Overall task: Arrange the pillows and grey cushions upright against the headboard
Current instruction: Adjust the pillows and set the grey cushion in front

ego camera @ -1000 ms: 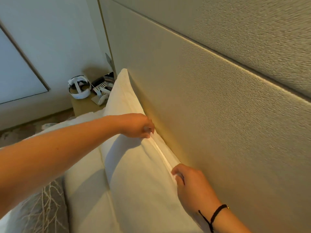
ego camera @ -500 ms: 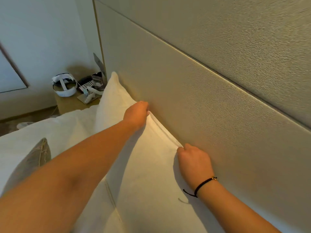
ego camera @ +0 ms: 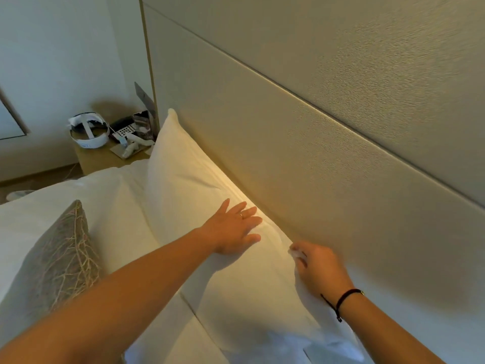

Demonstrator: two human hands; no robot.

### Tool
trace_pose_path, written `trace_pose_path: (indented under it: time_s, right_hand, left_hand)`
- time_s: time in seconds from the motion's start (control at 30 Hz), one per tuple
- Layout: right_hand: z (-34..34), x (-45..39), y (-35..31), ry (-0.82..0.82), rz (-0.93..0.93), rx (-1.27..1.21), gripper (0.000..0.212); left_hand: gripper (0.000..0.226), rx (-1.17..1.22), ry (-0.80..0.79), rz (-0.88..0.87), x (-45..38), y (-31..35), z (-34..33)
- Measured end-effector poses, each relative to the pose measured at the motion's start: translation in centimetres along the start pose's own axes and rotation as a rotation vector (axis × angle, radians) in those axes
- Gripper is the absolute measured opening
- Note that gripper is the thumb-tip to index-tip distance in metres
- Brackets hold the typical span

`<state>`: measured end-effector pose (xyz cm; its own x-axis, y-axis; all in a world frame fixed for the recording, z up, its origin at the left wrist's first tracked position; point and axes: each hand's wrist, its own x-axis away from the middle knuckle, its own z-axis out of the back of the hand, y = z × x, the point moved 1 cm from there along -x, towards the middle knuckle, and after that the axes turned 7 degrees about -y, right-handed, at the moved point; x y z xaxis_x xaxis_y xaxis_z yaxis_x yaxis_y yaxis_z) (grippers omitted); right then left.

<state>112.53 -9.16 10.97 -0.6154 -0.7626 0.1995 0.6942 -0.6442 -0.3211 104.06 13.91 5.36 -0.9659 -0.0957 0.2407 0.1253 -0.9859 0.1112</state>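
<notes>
A white pillow (ego camera: 189, 185) stands upright along the beige padded headboard (ego camera: 328, 158). My left hand (ego camera: 233, 229) lies flat on its front face near the top edge, fingers straight and spread. My right hand (ego camera: 319, 269) pinches the pillow's top edge close to the headboard, fingers curled. A second white pillow (ego camera: 112, 203) lies in front of the first. A grey cushion (ego camera: 60, 258) with a pale branch pattern stands tilted on the bed at the left.
A wooden bedside table (ego camera: 105, 156) sits at the far end beside the headboard, holding a white headset (ego camera: 89, 130), a remote and small items. White bedding (ego camera: 31, 214) covers the mattress on the left.
My left hand let go of the pillow's top edge and now lies flat on its front. My right hand still pinches the edge. The view shifted, bringing more of the grey cushion in.
</notes>
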Motion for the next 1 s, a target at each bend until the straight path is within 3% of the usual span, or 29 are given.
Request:
trace_pose_path:
  time_s: [0.1, 0.23, 0.37, 0.47, 0.57, 0.63, 0.7, 0.73, 0.8, 0.87, 1.0]
  right_hand:
    - [1.0, 2.8, 1.6, 0.012, 0.01, 0.013, 0.021]
    - [1.9, 3.7, 1.9, 0.145, -0.031, 0.31, 0.021]
    - [0.7, 3.9, 0.5, 0.041, -0.134, 0.509, 0.024]
    - [-0.9, 4.8, -0.1, 0.07, -0.067, 0.573, 0.025]
    - [-2.2, 6.2, -1.2, 0.296, 0.072, 0.433, 0.027]
    - [-4.4, 7.4, -2.7, 0.339, 0.186, 0.273, 0.021]
    - [-7.6, 8.5, -5.3, 0.196, 0.295, 0.127, 0.025]
    - [-9.5, 8.9, -6.7, 0.03, 0.29, 0.032, 0.031]
    - [-13.6, 9.2, -9.5, -0.34, 0.15, -0.135, 0.049]
    - [-17.4, 8.5, -11.4, -0.578, 0.052, -0.154, 0.068]
    - [-22.4, 6.8, -12.7, -0.644, -0.059, -0.113, 0.077]
  left_hand:
    - [0.065, 0.033, 0.04, 0.02, 1.0, 2.1, -1.1]
    - [0.066, 0.058, 0.077, 0.122, 2.3, 3.2, -1.5]
    - [0.06, 0.081, 0.054, 0.197, 4.2, 2.0, -1.9]
    - [0.054, 0.085, 0.041, 0.25, 6.8, 0.0, -2.9]
    - [0.055, 0.126, 0.035, 0.344, 9.9, -1.9, -4.4]
    - [0.043, 0.131, 0.046, 0.406, 11.9, -3.3, -5.8]
    - [0.046, 0.106, -0.049, 0.462, 13.7, -4.6, -7.5]
    - [0.05, 0.078, -0.131, 0.478, 14.4, -5.4, -8.5]
    - [0.049, -0.016, -0.284, 0.452, 15.3, -6.8, -10.1]
    - [0.049, -0.144, -0.377, 0.353, 15.5, -7.8, -11.3]
    - [0.054, -0.299, -0.409, 0.281, 14.8, -8.5, -11.9]
